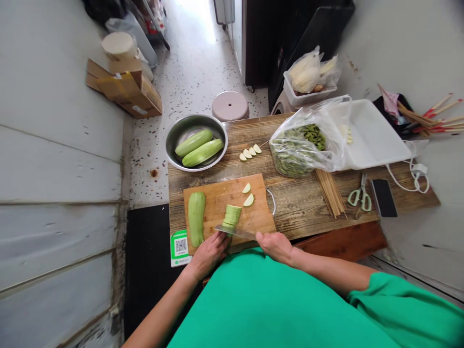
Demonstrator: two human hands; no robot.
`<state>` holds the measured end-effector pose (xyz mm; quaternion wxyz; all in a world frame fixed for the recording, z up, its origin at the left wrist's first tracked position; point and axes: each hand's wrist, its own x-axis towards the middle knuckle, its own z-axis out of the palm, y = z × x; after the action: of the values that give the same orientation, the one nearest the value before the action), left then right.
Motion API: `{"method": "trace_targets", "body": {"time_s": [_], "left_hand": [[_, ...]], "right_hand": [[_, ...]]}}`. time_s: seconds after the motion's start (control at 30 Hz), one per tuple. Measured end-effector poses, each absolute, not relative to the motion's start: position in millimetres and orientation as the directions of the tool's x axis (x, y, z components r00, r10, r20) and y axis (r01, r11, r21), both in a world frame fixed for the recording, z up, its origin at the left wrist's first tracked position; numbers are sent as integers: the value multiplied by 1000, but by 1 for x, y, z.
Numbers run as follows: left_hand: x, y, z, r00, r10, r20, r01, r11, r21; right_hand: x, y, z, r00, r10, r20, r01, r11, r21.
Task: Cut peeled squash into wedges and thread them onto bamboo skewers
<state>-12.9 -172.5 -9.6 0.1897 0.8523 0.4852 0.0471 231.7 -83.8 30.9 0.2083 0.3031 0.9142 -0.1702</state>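
Basically, right hand [274, 246] has its fingers wrapped round the handle of the knife [237, 233]. Left hand [210, 250] is gripping the near end of the cut squash [232, 215], fingertips right at the blade; undersides of those fingers are hidden, so can't tell how tight.

Key relation: cut squash lies on the board [216, 193], long axis running away from the body, knife lying across it roughly side to side. Sliced part sits on the far side of the blade, left fingers on the near side. Left hand is the nearer one; right is off to the side at the handle.

Further out: whole squash [196, 219] on the board's left, roughly parallel to the cut one, clear of the left hand. Two loose slices [248, 200] beyond the stack, to the right. Past the board, steel bowl [196, 169] holding two more squash [202, 152], and a row of slices [247, 153] on the table [250, 126].
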Motion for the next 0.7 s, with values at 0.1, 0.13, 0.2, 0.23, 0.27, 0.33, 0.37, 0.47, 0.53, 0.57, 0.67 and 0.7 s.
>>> {"method": "trace_targets", "body": {"time_s": [0.1, 0.13, 0.2, 0.23, 0.27, 0.33, 0.37, 0.47, 0.53, 0.57, 0.67, 0.7], "left_hand": [[-12, -170, -9, 519, 840, -161, 827, -445, 344], [-10, -169, -9, 518, 839, -169, 831, -445, 335], [-7, -167, -9, 509, 839, -192, 842, -438, 316], [-6, -165, -9, 503, 839, -207, 847, -432, 309], [-4, -164, -9, 500, 837, -222, 851, -427, 306], [-2, -162, -9, 495, 834, -246, 857, -420, 299], [-1, -161, -9, 497, 830, -252, 857, -424, 293], [0, -159, -8, 504, 827, -249, 855, -437, 279], [0, -159, -9, 503, 829, -246, 855, -436, 282], [0, -159, -9, 502, 829, -247, 856, -433, 284], [-1, -161, -11, 496, 830, -253, 858, -426, 286], [-1, -162, -12, 494, 832, -253, 860, -424, 285]], "right_hand": [[230, -86, 31, -726, 491, -482, 631, 754, -183], [230, -86, 31, -725, 493, -481, 633, 752, -182], [230, -87, 31, -723, 497, -480, 636, 750, -181], [230, -87, 31, -722, 499, -479, 637, 749, -180], [229, -87, 31, -721, 500, -479, 638, 748, -180], [229, -87, 32, -719, 502, -480, 640, 748, -177], [229, -87, 32, -718, 502, -482, 641, 748, -175], [229, -86, 34, -713, 499, -493, 642, 747, -171], [228, -85, 36, -710, 493, -502, 641, 748, -172], [228, -85, 36, -709, 490, -507, 641, 748, -173], [227, -84, 38, -706, 478, -522, 639, 748, -180], [227, -83, 38, -706, 473, -527, 638, 748, -183]]}}
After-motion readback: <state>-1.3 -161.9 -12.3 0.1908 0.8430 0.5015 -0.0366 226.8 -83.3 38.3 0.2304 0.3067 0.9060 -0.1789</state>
